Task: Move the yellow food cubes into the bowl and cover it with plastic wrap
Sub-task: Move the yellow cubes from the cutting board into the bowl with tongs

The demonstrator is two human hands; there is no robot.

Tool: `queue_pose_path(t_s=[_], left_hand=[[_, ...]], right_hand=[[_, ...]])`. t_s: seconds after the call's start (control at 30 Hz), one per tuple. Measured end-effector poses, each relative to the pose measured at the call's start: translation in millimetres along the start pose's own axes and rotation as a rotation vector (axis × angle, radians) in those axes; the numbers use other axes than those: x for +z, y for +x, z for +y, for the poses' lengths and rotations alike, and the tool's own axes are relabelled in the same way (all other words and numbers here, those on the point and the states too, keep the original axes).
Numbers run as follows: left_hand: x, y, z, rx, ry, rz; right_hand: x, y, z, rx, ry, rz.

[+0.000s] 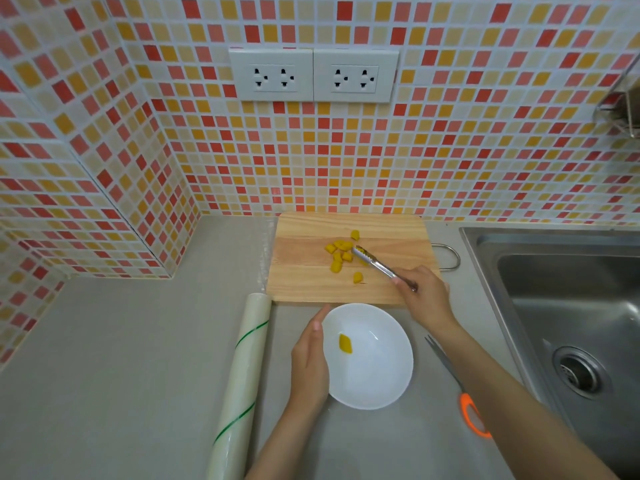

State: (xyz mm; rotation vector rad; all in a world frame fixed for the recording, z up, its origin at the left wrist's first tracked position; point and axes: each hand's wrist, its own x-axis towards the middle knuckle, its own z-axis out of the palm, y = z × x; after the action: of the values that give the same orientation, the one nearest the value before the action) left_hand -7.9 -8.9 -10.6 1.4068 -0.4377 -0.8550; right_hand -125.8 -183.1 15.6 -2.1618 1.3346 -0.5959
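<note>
Head view: the right hand (424, 292) grips metal tongs (379, 266), tips at the cluster of yellow food cubes (341, 252) on the cutting board (304, 282); whether a cube is pinched cannot be determined. The left hand (310, 358) lies flat, fingers extended, against the rim of the bowl (388, 375), which contains one cube. The plastic wrap roll (244, 375) lies beside it. Risk: soft cubes may slip from the tongs in transfer and land on the counter.

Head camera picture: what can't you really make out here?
- Scissors: the middle and part of the orange handle lie under the right forearm.
- Tongs: the rear end is hidden in the right hand.
- Wrap roll: the near end is cut off by the bottom edge.
- Sink: cut off by the right edge.
- Rack: contents blurred.
</note>
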Motion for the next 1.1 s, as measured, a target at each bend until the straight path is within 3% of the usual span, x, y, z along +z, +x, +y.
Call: queue_pose_path(t_s=[0.13,0.37,0.63,0.77,0.93,1.1], left_hand=[[-0.2,-0.5,0.8,0.015,0.009,-0.003],[0.5,-1.5,3.0,0.033,0.001,-0.017],[1.9,-2.3,1.3,0.046,0.004,0.014],[1.4,-1.6,0.1,0.048,0.008,0.008],[0.6,-1.7,-3.1,0.049,0.02,0.015],[0.5,-2.8,-2.5,0.05,0.023,0.004]], right_hand=[[-21.9,-48.0,-10.2,-0.102,0.203,-0.049],[-48.8,-94.0,-12.0,-0.201,-0.026,-0.211],[-40.2,-49.9,-2.6,-0.077,0.037,-0.041],[-17.9,-24.6,3.0,-0.041,-0.163,-0.133],[-1.9,-22.7,6.6,-0.023,-0.198,-0.133],[-17.0,-38.2,0.3,-0.029,0.043,-0.089]])
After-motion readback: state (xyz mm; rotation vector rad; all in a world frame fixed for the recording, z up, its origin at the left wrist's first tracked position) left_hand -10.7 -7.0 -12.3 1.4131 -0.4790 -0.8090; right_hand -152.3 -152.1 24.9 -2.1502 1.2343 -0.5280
